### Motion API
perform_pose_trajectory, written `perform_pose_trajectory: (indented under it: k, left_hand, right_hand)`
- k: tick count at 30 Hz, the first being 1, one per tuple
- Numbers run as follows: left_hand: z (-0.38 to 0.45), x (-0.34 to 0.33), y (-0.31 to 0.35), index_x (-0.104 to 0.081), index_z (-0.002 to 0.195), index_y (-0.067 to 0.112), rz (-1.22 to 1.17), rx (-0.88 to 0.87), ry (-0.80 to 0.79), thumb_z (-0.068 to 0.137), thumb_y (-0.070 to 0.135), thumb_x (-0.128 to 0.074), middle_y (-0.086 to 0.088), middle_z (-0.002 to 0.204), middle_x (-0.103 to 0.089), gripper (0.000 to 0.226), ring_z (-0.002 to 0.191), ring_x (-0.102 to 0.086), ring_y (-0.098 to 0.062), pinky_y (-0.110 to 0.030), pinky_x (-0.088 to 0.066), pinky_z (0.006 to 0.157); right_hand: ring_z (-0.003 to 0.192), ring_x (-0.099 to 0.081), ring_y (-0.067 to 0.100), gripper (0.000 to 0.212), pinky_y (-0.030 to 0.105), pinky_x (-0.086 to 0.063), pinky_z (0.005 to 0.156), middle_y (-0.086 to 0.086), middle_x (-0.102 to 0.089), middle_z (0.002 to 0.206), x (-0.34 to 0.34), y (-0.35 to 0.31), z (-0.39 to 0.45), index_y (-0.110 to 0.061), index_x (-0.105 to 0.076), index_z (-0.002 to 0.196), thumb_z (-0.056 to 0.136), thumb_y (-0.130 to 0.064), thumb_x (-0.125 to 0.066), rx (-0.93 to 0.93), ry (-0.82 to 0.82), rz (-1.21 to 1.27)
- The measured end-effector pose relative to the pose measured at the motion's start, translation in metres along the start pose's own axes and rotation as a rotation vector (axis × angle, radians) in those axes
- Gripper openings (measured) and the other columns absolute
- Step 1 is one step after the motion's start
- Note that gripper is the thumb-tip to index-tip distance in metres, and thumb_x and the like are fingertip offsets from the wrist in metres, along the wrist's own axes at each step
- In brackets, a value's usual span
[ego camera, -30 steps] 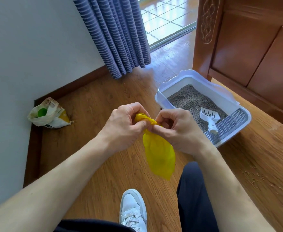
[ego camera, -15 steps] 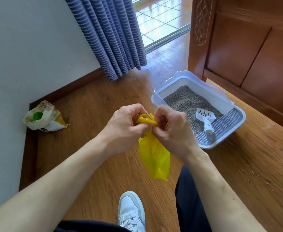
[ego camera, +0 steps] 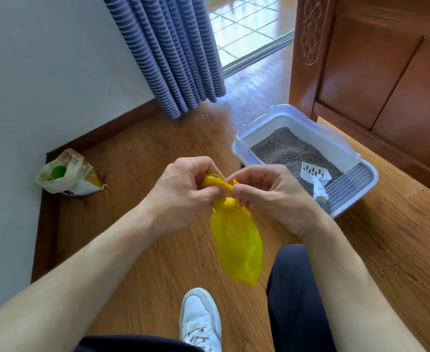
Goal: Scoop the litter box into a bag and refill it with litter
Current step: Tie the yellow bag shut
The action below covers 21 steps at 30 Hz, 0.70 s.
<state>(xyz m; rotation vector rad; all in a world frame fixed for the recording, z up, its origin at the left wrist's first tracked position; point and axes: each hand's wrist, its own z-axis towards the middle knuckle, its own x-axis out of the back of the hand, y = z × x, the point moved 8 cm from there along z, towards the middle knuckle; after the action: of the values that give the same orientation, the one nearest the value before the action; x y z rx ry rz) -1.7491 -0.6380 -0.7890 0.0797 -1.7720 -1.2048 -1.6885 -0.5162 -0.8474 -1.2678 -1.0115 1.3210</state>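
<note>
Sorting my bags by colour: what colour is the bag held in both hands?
Yellow, slightly see-through. The bag shows best in the head view, the only one.

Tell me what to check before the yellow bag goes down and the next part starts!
1. Both hands on the bag: ok. The left hand and right hand pinch the top of the yellow bag.
2. Bag top closed: cannot tell. It is bunched and twisted, but a finished knot is not clear.
3. Bag leaking: ok, nothing drips or spills from it.
4. Scoop put away: ok. The white scoop lies in the litter box.
5. Refill litter ready: cannot tell. A sack sits by the wall; its contents are hidden.
6. Floor clean: not ok. Grains are scattered on the wood at the right.
</note>
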Motion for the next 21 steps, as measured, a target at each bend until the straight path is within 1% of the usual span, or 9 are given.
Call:
perform_pose_trajectory:
  k: [4, 7, 8, 10, 12, 15, 16, 18, 21]
  left_hand:
    - [-0.005, -0.001, 0.007, -0.07, 0.081, 0.016, 0.016, -0.018, -0.009, 0.082, 0.025, -0.07, -0.01, 0.076, -0.07, 0.009, 0.072, -0.068, -0.029, -0.049, -0.058, 0.067]
    - [-0.007, 0.003, 0.008, -0.07, 0.079, 0.019, 0.175, -0.056, 0.043, 0.086, 0.014, -0.074, -0.002, 0.09, -0.07, 0.009, 0.066, -0.057, -0.01, -0.03, -0.053, 0.065]
    - [-0.008, 0.005, 0.008, -0.069, 0.078, 0.019, 0.214, -0.06, 0.063, 0.086, 0.011, -0.074, 0.002, 0.094, -0.069, 0.012, 0.064, -0.054, -0.006, -0.023, -0.049, 0.063]
    - [-0.007, 0.01, 0.003, -0.068, 0.075, 0.021, 0.242, -0.028, 0.084, 0.084, 0.011, -0.075, 0.007, 0.095, -0.069, 0.015, 0.063, -0.053, -0.003, -0.017, -0.044, 0.062]
    - [-0.007, 0.016, -0.006, -0.071, 0.075, 0.023, 0.256, 0.019, 0.104, 0.084, 0.014, -0.075, 0.009, 0.094, -0.071, 0.014, 0.068, -0.058, -0.005, -0.02, -0.047, 0.063]
    - [-0.006, 0.024, -0.019, -0.074, 0.076, 0.029, 0.239, 0.089, 0.12, 0.084, 0.026, -0.074, 0.003, 0.086, -0.073, 0.008, 0.073, -0.064, -0.019, -0.037, -0.055, 0.062]
    - [-0.007, 0.025, -0.02, -0.075, 0.076, 0.028, 0.213, 0.104, 0.125, 0.084, 0.027, -0.075, 0.002, 0.08, -0.071, 0.008, 0.068, -0.062, -0.018, -0.037, -0.054, 0.059]
    - [-0.008, 0.025, -0.023, -0.075, 0.077, 0.023, 0.127, 0.13, 0.144, 0.085, 0.021, -0.076, 0.002, 0.066, -0.063, 0.008, 0.057, -0.05, -0.013, -0.03, -0.043, 0.054]
    - [-0.008, 0.024, -0.022, -0.073, 0.08, 0.013, -0.088, 0.162, 0.162, 0.085, 0.013, -0.075, 0.0, 0.065, -0.058, 0.006, 0.059, -0.044, -0.011, -0.024, -0.035, 0.055]
  right_hand:
    - [0.061, -0.054, 0.016, 0.007, 0.025, -0.042, 0.051, 0.013, -0.063, 0.068, 0.013, 0.0, 0.0, 0.002, -0.071, 0.086, 0.085, -0.005, -0.072, 0.011, 0.108, 0.006]
    - [0.059, -0.052, 0.013, 0.009, 0.023, -0.04, 0.052, 0.005, -0.063, 0.064, 0.02, 0.007, 0.002, -0.001, -0.071, 0.079, 0.084, -0.008, -0.074, -0.015, 0.223, -0.028]
    - [0.06, -0.052, 0.013, 0.01, 0.026, -0.041, 0.055, 0.006, -0.064, 0.065, 0.022, 0.01, 0.003, -0.004, -0.072, 0.078, 0.084, -0.01, -0.075, -0.028, 0.256, -0.062]
    - [0.061, -0.053, 0.013, 0.012, 0.029, -0.042, 0.058, 0.006, -0.064, 0.066, 0.029, 0.017, 0.003, -0.008, -0.072, 0.076, 0.084, -0.014, -0.077, -0.064, 0.335, -0.118]
    - [0.06, -0.053, 0.01, 0.013, 0.027, -0.043, 0.057, 0.004, -0.064, 0.065, 0.039, 0.021, 0.001, -0.009, -0.071, 0.074, 0.083, -0.016, -0.078, -0.093, 0.431, -0.15]
    - [0.056, -0.052, 0.007, 0.012, 0.022, -0.042, 0.054, 0.0, -0.063, 0.063, 0.043, 0.021, 0.0, -0.012, -0.071, 0.074, 0.082, -0.016, -0.079, -0.105, 0.465, -0.134]
    - [0.054, -0.051, 0.006, 0.011, 0.02, -0.042, 0.052, -0.001, -0.063, 0.062, 0.041, 0.019, 0.0, -0.012, -0.071, 0.074, 0.082, -0.013, -0.078, -0.1, 0.44, -0.1]
    - [0.055, -0.052, 0.008, 0.01, 0.021, -0.041, 0.051, 0.003, -0.063, 0.065, 0.036, 0.016, 0.0, -0.01, -0.07, 0.078, 0.084, -0.004, -0.075, -0.087, 0.389, -0.018]
    - [0.068, -0.053, 0.017, 0.013, 0.022, -0.042, 0.05, 0.008, -0.064, 0.075, 0.033, 0.013, -0.002, -0.009, -0.069, 0.082, 0.086, 0.004, -0.069, -0.076, 0.35, 0.086]
